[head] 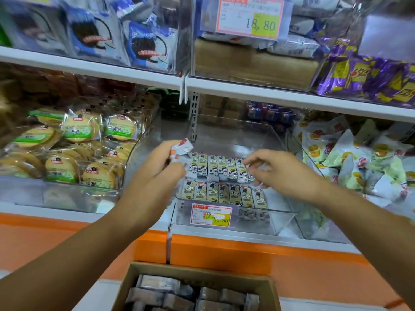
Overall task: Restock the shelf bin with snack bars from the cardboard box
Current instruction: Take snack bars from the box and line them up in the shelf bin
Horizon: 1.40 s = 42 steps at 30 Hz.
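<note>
Left hand [157, 169] grips a few snack bars [182, 149] over the shelf bin [283, 218]. Right hand [278, 171] fingers bent onto the bar rows [215, 169] between both hands, pinch unclear. Cardboard box [197, 271] below both hands

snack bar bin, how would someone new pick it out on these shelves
Look at the lower shelf above the orange strip. The snack bar bin is the clear one in the middle, between round biscuits and white pouches. Only it holds neat rows of slim yellow-and-white bars.
</note>
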Each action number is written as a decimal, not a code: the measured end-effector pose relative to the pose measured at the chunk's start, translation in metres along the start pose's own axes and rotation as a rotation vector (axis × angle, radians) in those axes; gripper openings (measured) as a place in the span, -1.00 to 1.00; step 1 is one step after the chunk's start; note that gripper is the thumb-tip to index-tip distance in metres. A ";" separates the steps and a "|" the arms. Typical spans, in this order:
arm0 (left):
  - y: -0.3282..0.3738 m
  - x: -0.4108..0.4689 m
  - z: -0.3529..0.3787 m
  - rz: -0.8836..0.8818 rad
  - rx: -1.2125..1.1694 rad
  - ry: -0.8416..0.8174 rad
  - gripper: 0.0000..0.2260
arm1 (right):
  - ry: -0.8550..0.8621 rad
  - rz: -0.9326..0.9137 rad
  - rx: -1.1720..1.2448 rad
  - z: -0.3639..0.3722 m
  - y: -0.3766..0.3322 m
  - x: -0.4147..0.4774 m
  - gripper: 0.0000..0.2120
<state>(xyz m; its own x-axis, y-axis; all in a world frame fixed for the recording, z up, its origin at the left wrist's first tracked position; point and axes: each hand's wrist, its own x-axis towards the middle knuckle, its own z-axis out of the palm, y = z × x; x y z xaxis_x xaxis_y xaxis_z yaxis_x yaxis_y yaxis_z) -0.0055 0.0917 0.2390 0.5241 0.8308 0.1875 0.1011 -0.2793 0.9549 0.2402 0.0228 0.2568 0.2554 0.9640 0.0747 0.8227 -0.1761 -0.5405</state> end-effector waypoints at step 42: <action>-0.049 0.025 -0.001 -0.023 0.388 0.002 -0.51 | 0.159 0.287 0.446 0.076 -0.011 0.058 -0.65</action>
<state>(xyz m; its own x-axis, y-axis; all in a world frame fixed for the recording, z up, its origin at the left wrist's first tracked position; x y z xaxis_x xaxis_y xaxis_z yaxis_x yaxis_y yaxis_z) 0.0015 0.1264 0.1974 0.5159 0.8400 0.1679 0.4253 -0.4213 0.8011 0.2075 0.0962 0.2032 0.5396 0.8416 -0.0213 0.4230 -0.2929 -0.8575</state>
